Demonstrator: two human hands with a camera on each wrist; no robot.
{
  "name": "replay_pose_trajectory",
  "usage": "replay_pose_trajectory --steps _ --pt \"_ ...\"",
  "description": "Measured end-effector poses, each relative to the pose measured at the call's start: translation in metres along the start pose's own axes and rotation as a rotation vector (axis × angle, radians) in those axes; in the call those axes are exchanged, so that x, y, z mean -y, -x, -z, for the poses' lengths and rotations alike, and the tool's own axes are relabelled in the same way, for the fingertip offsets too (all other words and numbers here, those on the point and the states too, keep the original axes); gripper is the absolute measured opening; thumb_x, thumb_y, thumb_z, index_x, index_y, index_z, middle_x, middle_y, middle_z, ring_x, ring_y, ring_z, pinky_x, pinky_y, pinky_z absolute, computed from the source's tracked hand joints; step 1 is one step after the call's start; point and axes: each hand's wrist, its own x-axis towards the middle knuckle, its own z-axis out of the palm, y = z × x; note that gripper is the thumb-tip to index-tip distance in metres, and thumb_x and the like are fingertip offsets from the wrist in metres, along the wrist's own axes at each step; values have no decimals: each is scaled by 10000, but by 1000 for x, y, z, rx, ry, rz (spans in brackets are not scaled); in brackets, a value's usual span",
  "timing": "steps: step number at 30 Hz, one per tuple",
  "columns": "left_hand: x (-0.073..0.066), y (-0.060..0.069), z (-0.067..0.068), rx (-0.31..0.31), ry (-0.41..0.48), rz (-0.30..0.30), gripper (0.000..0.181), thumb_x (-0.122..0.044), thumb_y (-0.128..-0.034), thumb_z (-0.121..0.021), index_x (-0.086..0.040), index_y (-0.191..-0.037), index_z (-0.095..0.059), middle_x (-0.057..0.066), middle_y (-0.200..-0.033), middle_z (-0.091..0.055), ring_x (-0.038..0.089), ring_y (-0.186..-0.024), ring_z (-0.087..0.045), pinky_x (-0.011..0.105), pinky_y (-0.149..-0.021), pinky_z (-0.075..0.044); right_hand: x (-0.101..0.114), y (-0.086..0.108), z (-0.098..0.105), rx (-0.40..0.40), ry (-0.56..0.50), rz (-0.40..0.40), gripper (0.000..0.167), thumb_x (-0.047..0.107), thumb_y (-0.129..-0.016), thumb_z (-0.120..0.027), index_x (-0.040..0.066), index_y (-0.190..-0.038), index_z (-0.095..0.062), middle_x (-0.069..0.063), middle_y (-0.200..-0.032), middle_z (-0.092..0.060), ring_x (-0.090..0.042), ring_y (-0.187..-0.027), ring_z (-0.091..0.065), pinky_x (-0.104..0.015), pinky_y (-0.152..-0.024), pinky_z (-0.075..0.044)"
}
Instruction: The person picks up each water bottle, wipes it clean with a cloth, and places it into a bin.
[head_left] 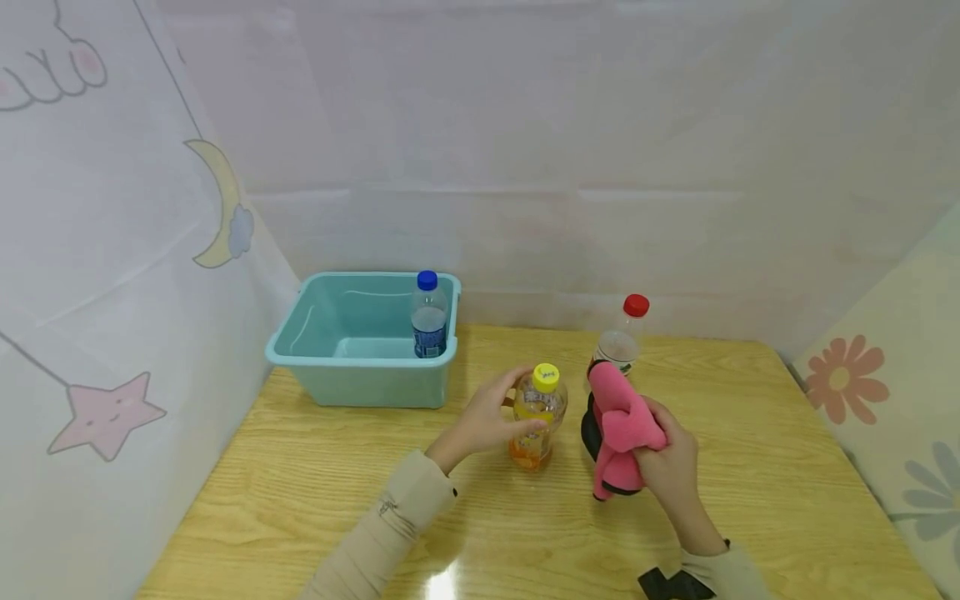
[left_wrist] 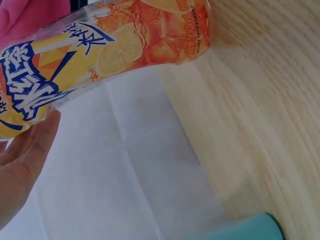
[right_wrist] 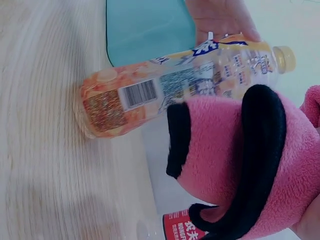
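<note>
My left hand (head_left: pixel 491 419) is wrapped around a clear plastic drink bottle (head_left: pixel 534 433) with a yellow cap and an orange-and-yellow label. Its thumb crosses the front while the other fingers pass behind. The bottle's base (left_wrist: pixel 197 30) is at the wooden table, and the label shows orange slices. To its right, my right hand (head_left: pixel 671 462) grips a pink plush toy (head_left: pixel 622 417) with black trim, held above the table; the fingers are partly hidden by the plush. Behind the toy stands a red-capped clear bottle (head_left: pixel 618 342), its lower part covered.
A light blue plastic bin (head_left: pixel 360 383) stands at the table's back left. Inside its right end is a blue-capped bottle (head_left: pixel 429 321). White printed cloth (head_left: pixel 487 208) hangs behind and on both sides of the wooden table (head_left: pixel 315 492).
</note>
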Motion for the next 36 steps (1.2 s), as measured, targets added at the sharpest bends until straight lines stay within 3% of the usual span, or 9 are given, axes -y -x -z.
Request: replay_pose_trajectory --steps 4,9,19,26,29,34,36 --pt "2 2 -3 5 -15 15 725 -348 -797 -699 -121 -1385 -342 40 -1311 -460 165 -1129 -481 251 -845 -475 15 1 -2 -22 -37 22 432 -252 -600 -604 -83 -997 -628 289 -913 -532 125 -777 -516 -59 -663 -395" --pt "2 4 -4 -10 -20 -9 714 -326 -807 -694 -118 -1387 -334 51 -1321 -454 178 -1145 -476 253 -847 -475 35 1 -4 -20 -84 70 411 -274 -599 -563 -138 -986 -593 285 -950 -530 132 -813 -511 -47 -685 -388" --pt "6 3 -4 -27 10 -38 526 -252 -919 -550 -89 -1380 -357 88 -1327 -451 199 -1161 -469 267 -845 -479 44 3 -16 2 -125 38 431 -296 -616 -539 -127 -1008 -596 251 -936 -536 83 -773 -518 -63 -665 -405" --pt "8 4 -6 -42 34 -52 534 -310 -925 -530 -99 -1384 -358 78 -1335 -448 191 -1170 -465 277 -852 -480 46 7 -28 40 -171 17 444 -294 -633 -539 -122 -1040 -586 180 -978 -560 57 -834 -524 -80 -694 -413" --pt "9 4 -6 -46 41 -61 547 -350 -924 -520 -103 -1384 -359 72 -1336 -446 183 -1170 -463 279 -852 -481 51 9 -33 42 -164 44 472 -306 -612 -529 -131 -1045 -592 71 -991 -611 89 -858 -521 -66 -718 -410" --pt "8 4 -7 -51 53 -63 544 -346 -924 -522 -90 -1377 -366 84 -1336 -446 190 -1172 -460 322 -858 -487 51 11 -38 56 -148 113 501 -328 -568 -508 -202 -1050 -561 -314 -967 -600 139 -939 -490 -48 -773 -400" --pt "8 4 -8 -56 60 -64 541 -333 -922 -530 -84 -1374 -369 91 -1331 -449 199 -1167 -464 356 -858 -489 52 12 -39 57 -153 114 506 -332 -563 -502 -216 -1053 -549 -342 -968 -586 142 -957 -481 -46 -784 -397"
